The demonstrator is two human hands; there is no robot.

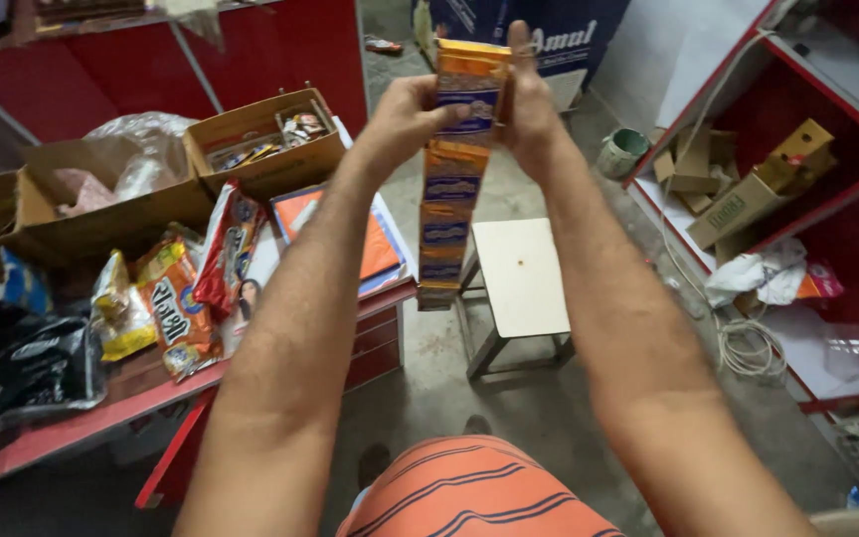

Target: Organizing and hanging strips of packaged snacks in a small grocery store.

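Seen from the head camera, both hands are raised. The left hand [405, 114] and right hand [529, 104] pinch the top of a long strip of orange and blue sachets [452, 174] between their fingers; it hangs above a white stool [521, 273]. Its lower end is blurred.

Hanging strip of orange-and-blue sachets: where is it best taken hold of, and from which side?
At its top end, pinched from both flat sides. The sachet strip hangs limp and thin, so the left hand and right hand clamp its top from opposite sides.
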